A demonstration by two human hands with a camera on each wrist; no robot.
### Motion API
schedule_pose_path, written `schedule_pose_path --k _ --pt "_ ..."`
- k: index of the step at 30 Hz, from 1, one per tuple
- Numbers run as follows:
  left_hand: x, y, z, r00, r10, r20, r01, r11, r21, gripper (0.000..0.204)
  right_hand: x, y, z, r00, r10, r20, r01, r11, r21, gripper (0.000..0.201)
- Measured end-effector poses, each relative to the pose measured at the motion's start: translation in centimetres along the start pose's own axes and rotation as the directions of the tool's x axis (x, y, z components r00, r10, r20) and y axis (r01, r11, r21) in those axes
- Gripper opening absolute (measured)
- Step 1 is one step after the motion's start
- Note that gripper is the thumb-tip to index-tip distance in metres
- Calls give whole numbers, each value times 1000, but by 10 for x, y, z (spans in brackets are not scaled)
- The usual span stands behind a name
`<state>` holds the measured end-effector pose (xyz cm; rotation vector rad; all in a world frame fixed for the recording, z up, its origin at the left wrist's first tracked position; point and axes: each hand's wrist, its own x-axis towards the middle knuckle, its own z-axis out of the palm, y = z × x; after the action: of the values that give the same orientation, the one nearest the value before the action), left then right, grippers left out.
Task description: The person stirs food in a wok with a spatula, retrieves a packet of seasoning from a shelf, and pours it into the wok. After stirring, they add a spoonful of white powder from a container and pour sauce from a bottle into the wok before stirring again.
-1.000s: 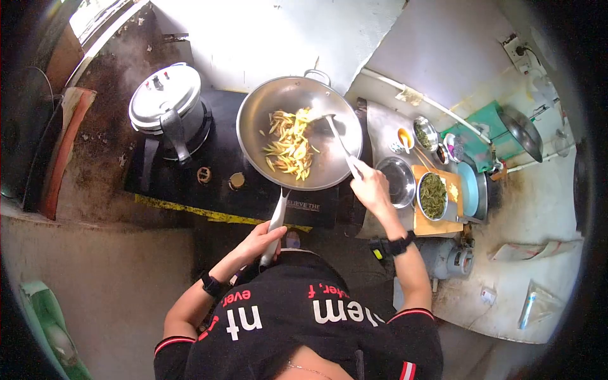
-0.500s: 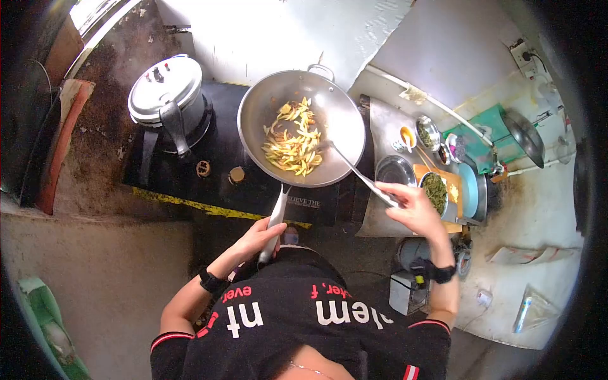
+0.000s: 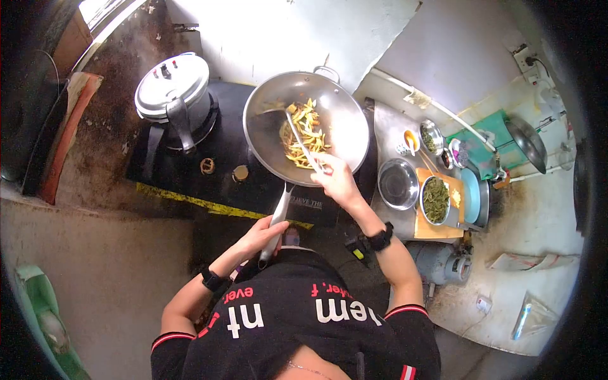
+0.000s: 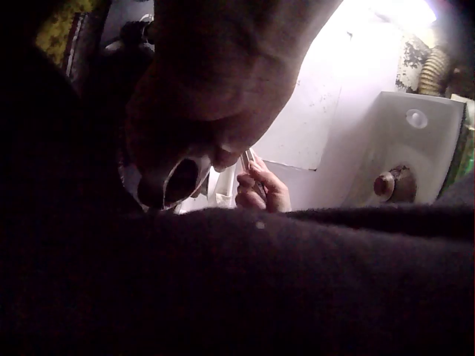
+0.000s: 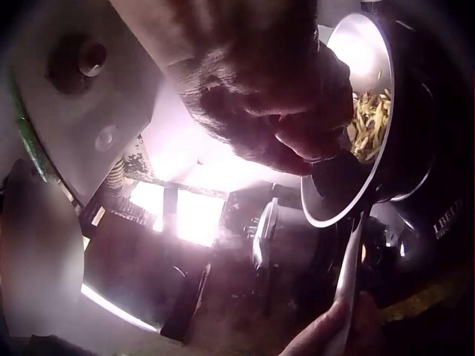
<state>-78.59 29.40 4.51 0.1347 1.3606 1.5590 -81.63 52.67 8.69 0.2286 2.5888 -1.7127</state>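
A steel wok (image 3: 348, 120) sits on the black stove in the head view, with pale yellow sliced pieces (image 3: 308, 130) of food in it. My left hand (image 3: 261, 235) grips the wok's long handle (image 3: 280, 206) near its lower end. Over the wok's near rim, my right hand (image 3: 339, 183) holds a spatula (image 3: 299, 137) by its handle. The spatula's head (image 3: 273, 107) lies at the left inside of the wok, beyond the food. In the right wrist view the same wok (image 5: 349, 208) shows past the right hand (image 5: 260, 96), which hides the spatula there.
A pressure cooker (image 3: 174, 88) stands on the left burner of the stove (image 3: 225, 136). On the right counter are a glass bowl (image 3: 398, 183), a bowl of green shreds (image 3: 436, 201) on a cutting board (image 3: 430, 232), and a blue basin (image 3: 470, 193). A gas cylinder (image 3: 443, 263) stands below.
The right hand swung out right with the spatula, then came back left over the wok. The spatula's head moved from the food's right side to its left. The left hand stays on the handle.
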Motion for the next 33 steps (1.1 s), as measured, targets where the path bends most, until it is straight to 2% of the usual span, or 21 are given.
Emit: schedule_pose_path --k 2,3,4,6,7,8,10,12,14,15,16,18,20,22,24,26,28,30,32,33 --pt "4 -8 -2 1000 2 5 -1 1000 -17 31 15 9 2 975 -177 -133 144 963 -229 40" --pt "3 -8 -2 1000 -1 5 2 1000 -18 31 17 4 -4 983 -99 -154 38 933 -358 38" --pt "3 -7 -1 1000 -3 2 3 1000 -17 31 11 0 -10 979 -87 -183 -7 889 -458 37" --pt "4 -6 -1 1000 -2 -3 2 1000 -24 31 -5 -2 -31 988 -34 -153 -65 798 -599 42" --pt "4 -6 -1 1000 -1 -4 0 1000 -23 31 -15 6 -47 992 -86 -90 42 911 -411 44" --pt "4 -7 -1 1000 0 -5 0 1000 -22 31 -26 14 -63 988 -149 -40 138 971 -194 47" --pt "5 -8 -2 1000 -5 -4 5 1000 -23 30 -60 -11 -93 1000 -12 23 16 983 -185 51" --pt "5 -8 -2 1000 -10 -2 10 1000 -22 30 -93 -59 -110 992 120 46 -102 952 -288 50" --pt "3 -4 -1 1000 -29 1 29 999 -44 30 -111 -82 -117 963 252 94 -192 889 -415 50" --pt "3 -3 -1 1000 -27 2 27 999 -43 30 -116 -70 -112 978 194 82 -153 923 -354 50" --pt "3 -2 -2 1000 -18 4 18 1000 -23 30 -114 -70 -102 988 123 97 -67 893 -445 48" --pt "3 -3 -2 1000 -9 4 9 1000 -2 30 -101 -35 -78 998 54 45 -32 924 -380 47" --pt "3 -4 -2 1000 -19 -5 19 1000 -24 30 -77 -16 -53 998 -40 -38 22 919 -394 46" --pt "1 -2 -1 1000 -15 -8 15 1000 -26 30 -52 0 -41 995 -52 -81 24 947 -320 47" --pt "0 0 0 1000 -16 -9 16 999 -29 30 -27 4 -32 972 -175 -160 122 947 -297 45" --pt "0 1 1 1000 -11 1 12 999 -40 30 -2 -13 -29 962 -215 -169 144 924 -355 41" --pt "0 1 1 1000 -10 0 10 999 -43 30 30 5 -14 951 -222 -214 150 939 -308 39" --pt "0 -1 1 1000 -8 -2 8 999 -47 30 36 11 -3 939 -227 -258 158 952 -261 37" --pt "2 -3 0 1000 -7 -15 7 1000 -26 29 27 12 4 973 -139 -182 76 946 -316 35" --pt "2 -4 0 1000 -11 -13 11 1000 -28 29 16 11 -3 991 -100 -87 65 938 -340 49"
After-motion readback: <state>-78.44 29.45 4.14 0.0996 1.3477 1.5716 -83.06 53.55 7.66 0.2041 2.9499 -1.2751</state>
